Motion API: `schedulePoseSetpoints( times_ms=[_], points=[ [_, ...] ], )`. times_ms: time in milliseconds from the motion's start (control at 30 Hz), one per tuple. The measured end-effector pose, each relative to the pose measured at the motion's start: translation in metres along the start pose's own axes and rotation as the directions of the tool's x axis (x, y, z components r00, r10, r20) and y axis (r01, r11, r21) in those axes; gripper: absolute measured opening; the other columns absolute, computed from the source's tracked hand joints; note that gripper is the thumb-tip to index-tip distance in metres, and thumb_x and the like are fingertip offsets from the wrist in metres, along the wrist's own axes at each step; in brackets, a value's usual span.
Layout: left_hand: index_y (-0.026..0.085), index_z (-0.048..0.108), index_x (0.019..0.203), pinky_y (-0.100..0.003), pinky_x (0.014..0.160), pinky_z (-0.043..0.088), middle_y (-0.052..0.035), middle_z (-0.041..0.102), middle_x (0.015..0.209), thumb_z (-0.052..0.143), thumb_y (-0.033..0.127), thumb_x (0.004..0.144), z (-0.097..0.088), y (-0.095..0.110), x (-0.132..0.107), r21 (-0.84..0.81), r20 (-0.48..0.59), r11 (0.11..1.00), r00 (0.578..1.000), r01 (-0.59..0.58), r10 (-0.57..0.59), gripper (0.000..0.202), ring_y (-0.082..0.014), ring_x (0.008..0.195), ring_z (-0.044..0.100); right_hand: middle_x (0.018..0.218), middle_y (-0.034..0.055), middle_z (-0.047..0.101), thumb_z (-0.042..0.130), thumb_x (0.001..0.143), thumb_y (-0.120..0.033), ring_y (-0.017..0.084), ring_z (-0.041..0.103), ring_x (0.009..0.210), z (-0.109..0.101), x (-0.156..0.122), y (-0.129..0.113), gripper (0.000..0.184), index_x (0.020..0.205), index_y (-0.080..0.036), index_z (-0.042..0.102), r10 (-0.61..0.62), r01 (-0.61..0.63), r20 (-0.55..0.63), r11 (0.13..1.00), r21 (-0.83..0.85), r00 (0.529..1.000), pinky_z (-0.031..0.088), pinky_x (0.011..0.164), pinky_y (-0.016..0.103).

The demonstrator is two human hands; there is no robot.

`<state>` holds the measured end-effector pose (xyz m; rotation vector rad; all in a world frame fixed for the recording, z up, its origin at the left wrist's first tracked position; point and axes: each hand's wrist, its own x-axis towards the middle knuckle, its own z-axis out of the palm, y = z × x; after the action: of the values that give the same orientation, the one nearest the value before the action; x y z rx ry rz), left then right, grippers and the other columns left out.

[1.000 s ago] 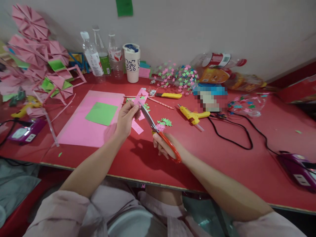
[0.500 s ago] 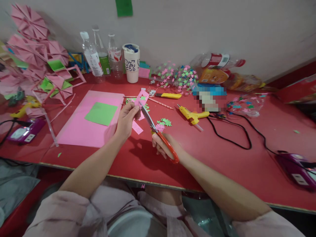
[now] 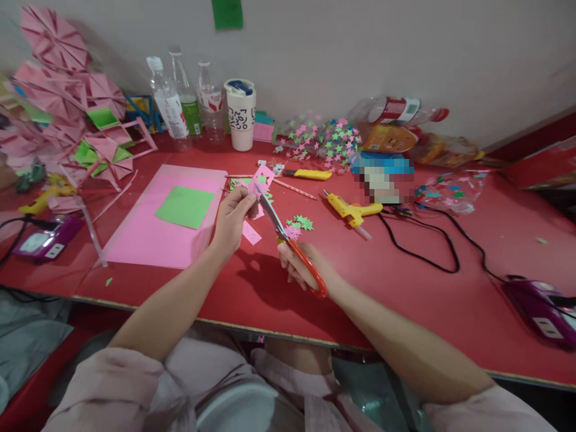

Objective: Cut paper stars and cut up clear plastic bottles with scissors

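My left hand (image 3: 231, 219) pinches a small strip of pink paper (image 3: 260, 179) and holds it up above the red table (image 3: 405, 282). My right hand (image 3: 300, 267) grips red-handled scissors (image 3: 288, 240), whose blades point up and left and meet the pink strip near my left fingertips. A small pink offcut (image 3: 250, 231) lies on the table just under the blades. Beside it sits a little pile of green and pink paper stars (image 3: 298, 225).
A large pink sheet (image 3: 148, 234) with a green square (image 3: 184, 206) lies left. A yellow glue gun (image 3: 351, 210), yellow utility knife (image 3: 308, 174), black cables (image 3: 423, 252), bottles (image 3: 173, 108), a cup (image 3: 242, 114) and folded pink paper shapes (image 3: 63, 96) surround the work area.
The hands, scissors and pink strip have barely shifted; the pink strip sits slightly lower against the blades. Nothing else has moved.
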<state>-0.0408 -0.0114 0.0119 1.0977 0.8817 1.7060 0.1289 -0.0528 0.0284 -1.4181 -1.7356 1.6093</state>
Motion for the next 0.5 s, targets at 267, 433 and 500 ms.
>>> schedulePoseSetpoints(
  times_ms=[267,433,500],
  points=[
    [0.019,0.049,0.059,-0.019,0.046,0.035,0.0043,0.049,0.050,0.057,0.022,0.078,-0.0027,0.0046,0.0030,0.040,-0.033,0.999,0.999,0.004,-0.003,0.021,-0.0049,0.046,0.043,0.032,-0.0108,0.033,0.052,0.079,-0.062,0.006,0.035,0.025,-0.0031,-0.0021,-0.0038,0.047,0.058,-0.022,0.041,-0.001,0.001,0.002,1.000,0.008,1.000,0.039,0.036,0.021],
    [0.018,0.047,0.057,-0.018,0.043,0.031,0.0053,0.048,0.047,0.058,0.021,0.075,-0.0067,0.0083,0.0061,-0.009,-0.054,1.000,0.998,0.012,-0.012,0.021,-0.0035,0.043,0.041,0.031,-0.0110,0.033,0.054,0.077,-0.064,0.006,0.037,0.025,-0.0057,0.0021,0.0013,0.048,0.057,-0.021,0.042,0.006,-0.006,0.019,1.000,-0.012,1.000,0.043,0.038,0.022],
    [0.018,0.047,0.058,-0.018,0.041,0.028,0.0059,0.046,0.047,0.058,0.021,0.074,-0.0088,0.0096,0.0075,-0.036,-0.071,0.999,0.997,0.022,-0.024,0.020,-0.0032,0.042,0.039,0.030,-0.0106,0.034,0.053,0.076,-0.066,0.007,0.039,0.025,-0.0072,0.0061,0.0052,0.050,0.057,-0.021,0.043,0.026,-0.025,0.056,0.999,-0.020,0.998,0.045,0.040,0.023]
  ],
)
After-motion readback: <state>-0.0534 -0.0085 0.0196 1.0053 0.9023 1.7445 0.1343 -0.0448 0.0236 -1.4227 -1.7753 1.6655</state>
